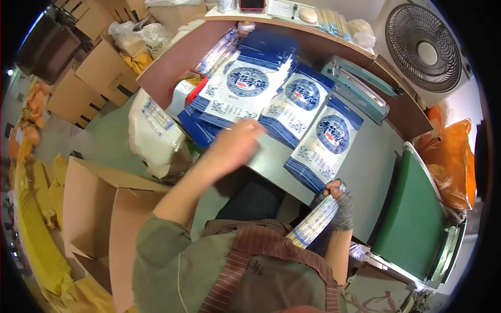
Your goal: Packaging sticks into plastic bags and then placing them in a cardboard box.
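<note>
A grey table bears pouches (blue-and-white) and a teal sealer.

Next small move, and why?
Probably pinch the lower edge of the left pile's top pouch with the left hand. That hand, motion-blurred, is over that edge, contact unclear, with no object visible in it; the right hand is already gripping the bundle.
</note>
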A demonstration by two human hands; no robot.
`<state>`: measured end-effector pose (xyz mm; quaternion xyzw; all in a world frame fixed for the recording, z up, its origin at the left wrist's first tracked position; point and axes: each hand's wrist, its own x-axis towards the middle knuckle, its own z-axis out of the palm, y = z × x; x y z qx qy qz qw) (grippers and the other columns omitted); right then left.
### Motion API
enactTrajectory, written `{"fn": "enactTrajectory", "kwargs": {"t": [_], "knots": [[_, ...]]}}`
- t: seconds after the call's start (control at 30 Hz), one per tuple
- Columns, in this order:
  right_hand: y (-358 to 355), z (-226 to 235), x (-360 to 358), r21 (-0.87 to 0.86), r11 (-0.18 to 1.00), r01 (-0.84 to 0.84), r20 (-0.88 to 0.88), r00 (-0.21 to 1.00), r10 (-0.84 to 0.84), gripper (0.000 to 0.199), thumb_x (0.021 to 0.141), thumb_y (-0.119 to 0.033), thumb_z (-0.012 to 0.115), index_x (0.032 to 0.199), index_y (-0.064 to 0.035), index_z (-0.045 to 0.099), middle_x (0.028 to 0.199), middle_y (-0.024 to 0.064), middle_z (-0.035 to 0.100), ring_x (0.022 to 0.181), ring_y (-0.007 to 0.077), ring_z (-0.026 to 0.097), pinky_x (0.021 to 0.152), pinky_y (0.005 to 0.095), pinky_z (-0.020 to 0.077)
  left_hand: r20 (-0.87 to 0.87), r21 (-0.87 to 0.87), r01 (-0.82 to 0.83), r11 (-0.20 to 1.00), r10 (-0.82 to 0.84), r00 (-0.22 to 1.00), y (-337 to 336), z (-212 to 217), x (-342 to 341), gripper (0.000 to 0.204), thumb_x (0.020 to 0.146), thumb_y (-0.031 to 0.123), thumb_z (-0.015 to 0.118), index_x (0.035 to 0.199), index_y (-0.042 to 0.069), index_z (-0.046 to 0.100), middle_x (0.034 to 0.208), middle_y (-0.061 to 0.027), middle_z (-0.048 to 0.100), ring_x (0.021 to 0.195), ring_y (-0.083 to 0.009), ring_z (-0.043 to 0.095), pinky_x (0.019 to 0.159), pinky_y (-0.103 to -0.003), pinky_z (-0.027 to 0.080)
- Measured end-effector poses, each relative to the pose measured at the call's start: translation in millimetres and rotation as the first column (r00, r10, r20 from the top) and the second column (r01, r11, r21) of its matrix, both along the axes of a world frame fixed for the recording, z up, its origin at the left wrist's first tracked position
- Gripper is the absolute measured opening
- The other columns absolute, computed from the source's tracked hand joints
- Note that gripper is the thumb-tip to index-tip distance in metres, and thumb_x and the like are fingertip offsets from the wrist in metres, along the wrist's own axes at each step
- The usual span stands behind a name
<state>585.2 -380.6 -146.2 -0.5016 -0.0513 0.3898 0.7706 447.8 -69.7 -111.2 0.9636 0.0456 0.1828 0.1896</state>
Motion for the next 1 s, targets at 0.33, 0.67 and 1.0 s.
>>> {"fn": "enactTrajectory", "kwargs": {"t": [0.33, 0.67, 1.0], "knots": [[26, 14, -10, -0.071, 0.997, -0.026, 0.062, 0.998, 0.031, 0.021, 0.077, -0.016, 0.068, 0.088, 0.0007, 0.062, 0.074, 0.0111, 0.061, 0.063, 0.0218, 0.061, 0.060, 0.0333, 0.0533, -0.045, -0.001, 0.165, 0.986, -0.165, 0.985, 114, -14, -29, 0.028, 0.079, 0.009, 0.067, 0.106, 0.002, 0.063, 0.106, -0.0114, 0.062, 0.097, -0.0311, 0.060, 0.083, -0.036, 0.050], [25, 16, -10, -0.040, 0.999, -0.011, 0.058, 0.998, 0.014, 0.021, 0.076, -0.016, 0.067, 0.087, 0.0006, 0.061, 0.074, 0.0114, 0.061, 0.062, 0.0215, 0.060, 0.059, 0.0328, 0.0533, -0.165, -0.127, -0.054, 0.990, 0.032, 0.986, 124, -4, -1, 0.017, 0.073, 0.008, 0.070, 0.089, 0.001, 0.064, 0.077, -0.0143, 0.062, 0.075, -0.0297, 0.063, 0.065, -0.035, 0.047], [-3, 21, -18, -0.012, 0.999, 0.044, 0.043, 0.998, -0.043, 0.023, 0.076, -0.019, 0.068, 0.088, -0.0007, 0.062, 0.075, 0.0099, 0.062, 0.064, 0.0199, 0.061, 0.060, 0.0318, 0.0529, -0.044, -0.220, -0.078, 0.972, 0.070, 0.997, 117, -1, 33, 0.020, 0.096, 0.020, 0.049, 0.099, 0.001, 0.055, 0.077, -0.0153, 0.056, 0.070, -0.0266, 0.057, 0.066, -0.034, 0.045]]}}
